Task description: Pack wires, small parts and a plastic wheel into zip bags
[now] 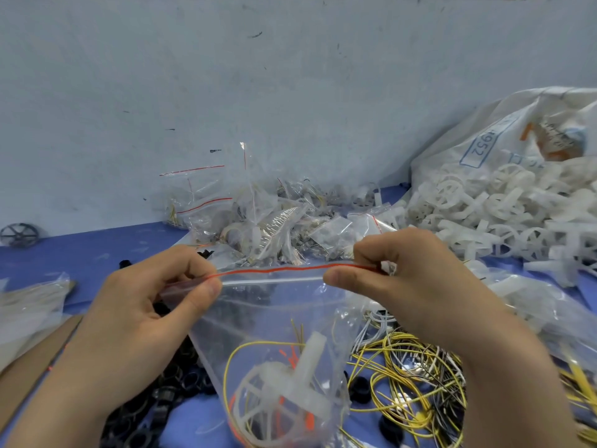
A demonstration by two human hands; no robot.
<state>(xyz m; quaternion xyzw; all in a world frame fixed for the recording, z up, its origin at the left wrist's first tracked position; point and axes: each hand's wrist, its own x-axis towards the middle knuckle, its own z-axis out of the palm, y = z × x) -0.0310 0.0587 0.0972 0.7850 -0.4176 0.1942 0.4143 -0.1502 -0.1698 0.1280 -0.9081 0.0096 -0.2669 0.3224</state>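
A clear zip bag [274, 318] with a red strip along its top hangs in front of me. My left hand [135, 315] pinches the left end of the zip strip between thumb and fingers. My right hand [410, 279] pinches the right end of the same strip. Inside the bag lie a white plastic wheel [284, 392] with a stem, a yellow wire [258, 345] and some orange pieces. Under and right of the bag, loose yellow and grey wires [413, 370] are tangled on the blue table.
A heap of filled zip bags [258, 218] lies at the back middle. A big white sack [504, 143] spills white wheels [484, 208] at right. Black plastic rings [168, 386] lie under my left arm. A dark wheel [19, 235] stands far left by the wall.
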